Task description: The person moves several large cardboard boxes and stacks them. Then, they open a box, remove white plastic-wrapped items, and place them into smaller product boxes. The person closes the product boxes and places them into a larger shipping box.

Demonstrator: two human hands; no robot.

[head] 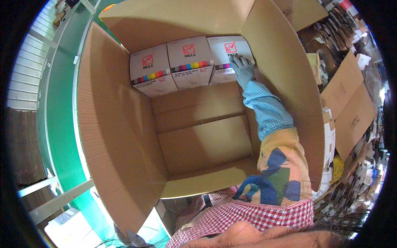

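Observation:
A large open cardboard carton [124, 117] stands before me, its flaps raised. Three white vacuum flask boxes [189, 52] with coloured stripes and red check marks sit side by side along its far wall. My right hand [243, 69], in a grey glove, rests with spread fingers on the front top edge of the rightmost flask box [217, 46]. The carton's bottom shows in front of the row. My left hand [136, 240], also gloved, is at the carton's near left flap at the bottom edge of view; its fingers are mostly hidden.
A green conveyor-like surface [62, 139] with metal rails runs along the left. White boxes [73, 229] lie at the lower left. Flattened cardboard [353, 121] and stacked cardboard sheets [336, 29] are at the right, beyond the carton's wall.

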